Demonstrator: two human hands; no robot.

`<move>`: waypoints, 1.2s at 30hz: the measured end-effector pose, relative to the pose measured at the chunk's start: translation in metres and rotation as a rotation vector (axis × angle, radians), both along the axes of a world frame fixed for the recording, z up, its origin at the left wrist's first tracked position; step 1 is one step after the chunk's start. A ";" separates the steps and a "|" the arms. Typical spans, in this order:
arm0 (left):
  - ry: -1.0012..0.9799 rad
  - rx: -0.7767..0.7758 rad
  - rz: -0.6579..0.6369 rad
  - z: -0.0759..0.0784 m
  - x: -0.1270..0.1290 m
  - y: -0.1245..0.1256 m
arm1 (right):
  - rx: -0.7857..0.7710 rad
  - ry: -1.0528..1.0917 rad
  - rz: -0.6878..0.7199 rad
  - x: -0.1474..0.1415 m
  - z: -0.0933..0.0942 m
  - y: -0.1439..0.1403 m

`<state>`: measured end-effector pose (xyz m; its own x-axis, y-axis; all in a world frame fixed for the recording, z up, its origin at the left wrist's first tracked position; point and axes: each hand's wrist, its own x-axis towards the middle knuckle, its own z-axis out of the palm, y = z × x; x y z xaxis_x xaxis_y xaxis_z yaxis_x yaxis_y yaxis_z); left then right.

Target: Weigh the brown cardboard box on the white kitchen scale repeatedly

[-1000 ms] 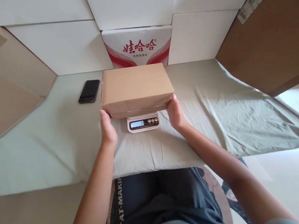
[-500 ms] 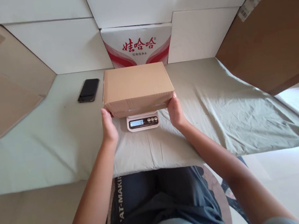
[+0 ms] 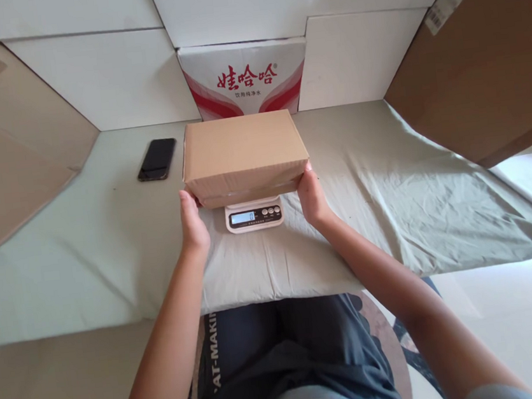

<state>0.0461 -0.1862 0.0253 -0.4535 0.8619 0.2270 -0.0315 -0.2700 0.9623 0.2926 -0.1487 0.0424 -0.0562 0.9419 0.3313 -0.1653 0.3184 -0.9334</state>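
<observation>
A cloth-covered desk (image 3: 387, 166) carried a cardboard box (image 3: 243, 154), which was held level over a small scale (image 3: 254, 215) reading zero. It was gripped at its near corners by the left hand (image 3: 192, 224) and right hand (image 3: 313, 199). A phone (image 3: 157, 159) lay well aside, left of the box.

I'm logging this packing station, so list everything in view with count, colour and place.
plain brown cardboard box: 1, brown, above the scale, held at both ends
small white digital kitchen scale: 1, white, display reads 0
black smartphone: 1, black, on cloth, left of box
grey-green cloth: 1, covers the table
white carton with red lettering: 1, behind box
large brown cartons: 2, far left, far right
left hand: on box's left end
right hand: on box's right end
</observation>
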 end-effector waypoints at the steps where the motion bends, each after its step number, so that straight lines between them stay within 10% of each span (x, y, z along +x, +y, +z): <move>1: -0.009 0.000 0.006 0.000 0.000 0.000 | -0.001 0.005 0.002 0.000 0.000 0.000; 18: 0.099 -0.025 0.112 -0.009 -0.022 0.009 | -0.049 0.077 -0.029 0.006 -0.012 0.000; 36: -0.210 -0.210 0.315 0.017 -0.014 0.012 | -0.228 0.239 -0.213 0.018 -0.017 0.029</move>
<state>0.0318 -0.1745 0.0428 -0.7195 0.6916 -0.0635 -0.1796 -0.0969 0.9790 0.3104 -0.1200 0.0249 0.2023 0.9749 0.0926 -0.3392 0.1584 -0.9273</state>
